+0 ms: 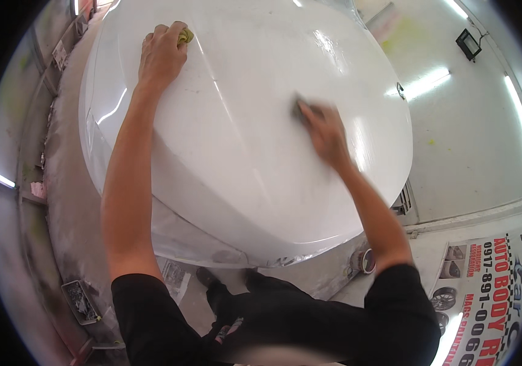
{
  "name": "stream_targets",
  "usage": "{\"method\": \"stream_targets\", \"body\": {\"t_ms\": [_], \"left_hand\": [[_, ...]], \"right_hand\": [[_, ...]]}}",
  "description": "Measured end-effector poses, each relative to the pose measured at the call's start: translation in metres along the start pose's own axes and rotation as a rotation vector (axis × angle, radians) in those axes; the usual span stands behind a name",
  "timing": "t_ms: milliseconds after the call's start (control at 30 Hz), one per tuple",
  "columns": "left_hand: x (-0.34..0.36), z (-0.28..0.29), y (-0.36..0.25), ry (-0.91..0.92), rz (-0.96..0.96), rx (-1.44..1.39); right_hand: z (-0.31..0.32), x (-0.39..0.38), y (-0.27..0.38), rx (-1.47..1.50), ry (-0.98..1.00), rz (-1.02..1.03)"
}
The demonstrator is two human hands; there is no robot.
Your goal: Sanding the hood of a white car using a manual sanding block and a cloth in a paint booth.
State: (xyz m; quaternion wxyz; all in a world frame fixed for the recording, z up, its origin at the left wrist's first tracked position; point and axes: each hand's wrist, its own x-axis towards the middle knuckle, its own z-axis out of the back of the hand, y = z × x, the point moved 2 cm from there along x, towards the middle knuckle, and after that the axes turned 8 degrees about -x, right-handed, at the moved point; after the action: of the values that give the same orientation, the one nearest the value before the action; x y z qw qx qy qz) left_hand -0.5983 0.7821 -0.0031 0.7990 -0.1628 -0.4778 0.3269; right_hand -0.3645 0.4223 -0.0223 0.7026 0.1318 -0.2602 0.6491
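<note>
A white car hood spreads out before me, glossy in places and dull in others. Toward its far left, my left hand is closed around a crumpled yellow-green sponge or cloth; the fingers partly cover it. Right of the hood's middle, my right hand grips a dark grey pad against the white surface. Motion smears that hand and the pad, so the pad's exact kind is not clear. Both arms reach forward over the near edge of the hood.
A grey tray lies on the floor at the lower left. Near the front of the car stands a small bucket. A printed banner hangs at the lower right, and a black floodlight is on the right wall.
</note>
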Motion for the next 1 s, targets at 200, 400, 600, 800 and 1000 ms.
{"method": "stream_targets", "body": {"t_ms": [200, 400, 600, 800, 1000], "left_hand": [[0.003, -0.011, 0.001, 0.008, -0.01, 0.064], [0.003, -0.011, 0.006, -0.016, -0.082, 0.069], [0.012, -0.007, 0.001, 0.064, -0.064, 0.045], [0.008, -0.014, 0.001, 0.024, 0.035, -0.019], [0.001, 0.012, -0.012, 0.081, -0.051, -0.033]], "right_hand": [[0.05, -0.068, 0.009, -0.038, -0.022, 0.125], [-0.082, 0.174, -0.111, -0.027, -0.099, 0.001], [0.018, -0.063, -0.013, -0.07, -0.002, -0.11], [0.066, -0.089, 0.06, -0.075, -0.115, 0.03], [-0.046, 0.128, 0.018, 0.109, -0.139, -0.075]]}}
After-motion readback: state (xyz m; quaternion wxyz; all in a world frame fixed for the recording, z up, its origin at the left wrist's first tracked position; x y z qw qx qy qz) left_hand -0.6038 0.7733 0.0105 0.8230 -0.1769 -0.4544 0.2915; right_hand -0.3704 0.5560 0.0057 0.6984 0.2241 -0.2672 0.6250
